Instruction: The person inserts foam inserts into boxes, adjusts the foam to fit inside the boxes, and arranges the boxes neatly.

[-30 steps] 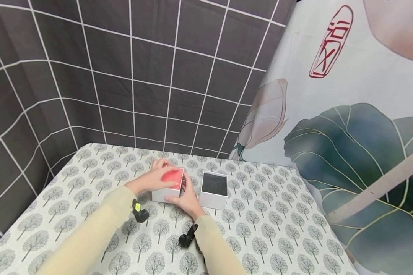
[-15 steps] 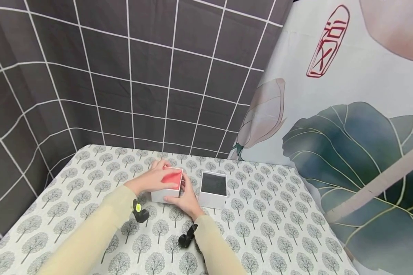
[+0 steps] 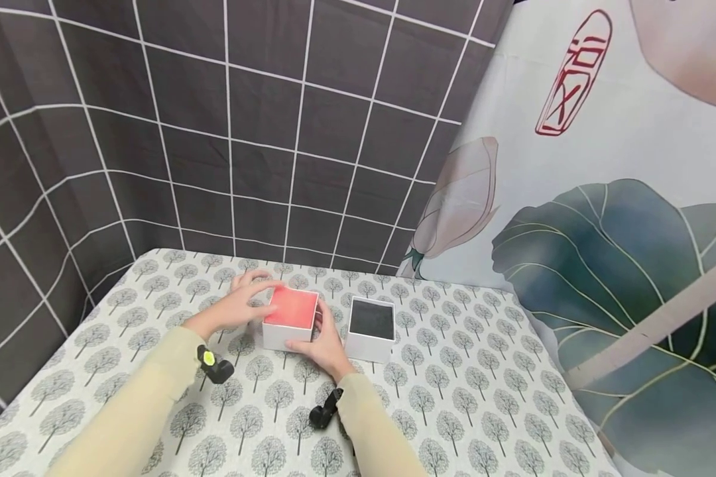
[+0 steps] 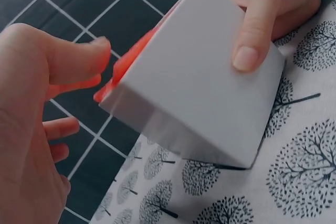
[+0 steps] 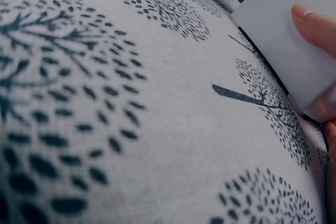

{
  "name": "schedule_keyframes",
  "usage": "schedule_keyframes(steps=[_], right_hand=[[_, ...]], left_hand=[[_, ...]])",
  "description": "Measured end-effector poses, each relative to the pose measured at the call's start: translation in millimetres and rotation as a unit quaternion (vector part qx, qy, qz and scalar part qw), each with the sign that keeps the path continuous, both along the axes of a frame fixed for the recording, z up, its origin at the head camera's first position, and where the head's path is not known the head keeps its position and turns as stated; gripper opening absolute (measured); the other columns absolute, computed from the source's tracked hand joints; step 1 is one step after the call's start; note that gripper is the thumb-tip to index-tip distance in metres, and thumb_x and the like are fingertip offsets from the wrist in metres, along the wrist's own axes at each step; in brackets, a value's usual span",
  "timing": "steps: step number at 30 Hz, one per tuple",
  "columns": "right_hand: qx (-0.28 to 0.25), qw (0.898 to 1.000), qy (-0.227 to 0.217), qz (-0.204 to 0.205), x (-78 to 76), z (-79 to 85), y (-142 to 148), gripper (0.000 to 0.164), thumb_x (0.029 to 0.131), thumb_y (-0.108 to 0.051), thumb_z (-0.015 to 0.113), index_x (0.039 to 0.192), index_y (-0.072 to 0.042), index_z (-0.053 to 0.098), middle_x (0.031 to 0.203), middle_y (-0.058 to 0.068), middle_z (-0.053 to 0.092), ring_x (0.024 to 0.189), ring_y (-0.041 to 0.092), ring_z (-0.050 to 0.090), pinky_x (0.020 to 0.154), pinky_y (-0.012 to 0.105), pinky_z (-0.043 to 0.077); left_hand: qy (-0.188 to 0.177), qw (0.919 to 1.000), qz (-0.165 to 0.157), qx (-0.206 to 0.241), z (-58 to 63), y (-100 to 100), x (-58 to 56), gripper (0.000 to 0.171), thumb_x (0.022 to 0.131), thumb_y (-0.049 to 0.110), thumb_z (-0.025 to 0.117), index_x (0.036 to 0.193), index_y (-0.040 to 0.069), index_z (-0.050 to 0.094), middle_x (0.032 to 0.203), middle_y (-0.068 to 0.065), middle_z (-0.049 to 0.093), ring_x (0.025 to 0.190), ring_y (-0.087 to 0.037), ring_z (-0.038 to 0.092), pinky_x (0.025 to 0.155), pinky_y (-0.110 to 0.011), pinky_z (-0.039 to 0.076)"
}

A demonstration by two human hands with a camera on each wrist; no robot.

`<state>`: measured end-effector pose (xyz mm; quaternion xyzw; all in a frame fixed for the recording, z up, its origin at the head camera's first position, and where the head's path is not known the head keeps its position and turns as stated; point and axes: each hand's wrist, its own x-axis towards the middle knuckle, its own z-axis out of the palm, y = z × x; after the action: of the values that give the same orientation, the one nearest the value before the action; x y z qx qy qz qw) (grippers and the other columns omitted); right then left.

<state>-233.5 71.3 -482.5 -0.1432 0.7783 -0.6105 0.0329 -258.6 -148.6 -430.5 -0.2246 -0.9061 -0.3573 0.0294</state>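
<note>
A square white box (image 3: 274, 339) stands on the table, its open top filled with soft red material (image 3: 295, 307). In the left wrist view a crumpled edge of the red material (image 4: 139, 51) bulges over the box's rim. My left hand (image 3: 234, 307) is at the box's left side, its fingers spread and loosely bent, the index fingertip by the far left corner. A small gap shows between the left thumb and the red material. My right hand (image 3: 325, 344) grips the box's right side, with its thumb (image 5: 315, 27) on the front wall.
Close to the right of it stands a second white box (image 3: 366, 348) with a black inside (image 3: 371, 319). Both rest on a tree-patterned tablecloth (image 3: 465, 404). A dark checked curtain (image 3: 262, 165) hangs behind, and a lotus-print cloth (image 3: 573, 265) on the right.
My left hand has moved left off the top of the box, uncovering most of the red material. The right hand and both boxes have stayed in place.
</note>
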Motion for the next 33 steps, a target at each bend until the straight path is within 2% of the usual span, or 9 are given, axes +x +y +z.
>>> schedule_keyframes(steps=[7,13,15,18,25,29,33], right_hand=[[-0.009,1.0,0.003,-0.005,-3.1,-7.4,1,0.109,0.063,-0.014,0.085,0.148,-0.014,0.016,0.139,0.013,0.038,0.127,0.028,0.039,0.106,0.042,0.033],[-0.005,1.0,0.004,-0.006,-18.3,-32.2,-4,0.113,0.061,-0.022,0.087,0.148,-0.028,0.015,0.14,0.003,0.037,0.126,0.022,0.039,0.103,0.039,0.036],[-0.003,1.0,0.006,-0.007,-19.9,-34.1,-4,0.113,0.06,-0.023,0.087,0.147,-0.032,0.015,0.139,-0.001,0.038,0.125,0.019,0.041,0.101,0.037,0.038],[-0.004,1.0,0.01,-0.007,-19.9,-33.9,-4,0.113,0.06,-0.022,0.087,0.147,-0.034,0.015,0.138,-0.002,0.039,0.123,0.017,0.042,0.1,0.035,0.04],[-0.003,1.0,0.003,0.0,-18.2,-29.0,-1,0.112,0.061,-0.018,0.086,0.147,-0.029,0.015,0.138,-0.001,0.039,0.123,0.016,0.043,0.098,0.031,0.041],[-0.023,1.0,0.003,0.01,-17.9,-25.1,-1,0.113,0.061,-0.015,0.086,0.148,-0.028,0.014,0.14,-0.001,0.037,0.125,0.016,0.042,0.098,0.03,0.041],[-0.013,1.0,0.0,0.002,-11.0,-18.6,0,0.118,0.06,-0.019,0.087,0.149,-0.028,0.01,0.145,0.001,0.031,0.126,0.022,0.04,0.099,0.04,0.04]], left_hand=[[0.004,0.9998,0.011,-0.018,-3.3,0,2.3,0.05,0.083,0.031,0.066,0.13,0.018,0.055,0.143,-0.02,0.024,0.124,-0.04,0.016,0.09,-0.071,0.029],[0.031,0.9966,0.016,-0.075,2.6,1,1.5,0.051,0.079,0.03,0.069,0.126,0.013,0.058,0.138,-0.024,0.034,0.125,-0.043,0.02,0.093,-0.071,0.029],[0.034,0.996,0.015,-0.081,5.5,3,1.0,0.051,0.078,0.029,0.069,0.124,0.011,0.059,0.136,-0.025,0.036,0.125,-0.044,0.022,0.094,-0.07,0.028],[0.02,0.9964,0.013,-0.081,7.8,5,-0.2,0.052,0.076,0.026,0.071,0.123,0.008,0.058,0.137,-0.026,0.036,0.125,-0.045,0.021,0.096,-0.07,0.026],[-0.013,0.9955,0.017,-0.092,7.4,11,-4.7,0.055,0.072,0.022,0.074,0.123,0.006,0.059,0.138,-0.026,0.034,0.126,-0.045,0.02,0.096,-0.07,0.024],[-0.006,0.9974,0.015,-0.07,2.3,12,-7.1,0.053,0.073,0.022,0.074,0.121,0.006,0.06,0.138,-0.026,0.035,0.127,-0.045,0.021,0.097,-0.07,0.025],[-0.001,0.9996,0.024,0.011,-8.0,9,-1.9,0.05,0.081,0.026,0.07,0.125,0.006,0.057,0.142,-0.02,0.032,0.131,-0.042,0.021,0.098,-0.07,0.021]])
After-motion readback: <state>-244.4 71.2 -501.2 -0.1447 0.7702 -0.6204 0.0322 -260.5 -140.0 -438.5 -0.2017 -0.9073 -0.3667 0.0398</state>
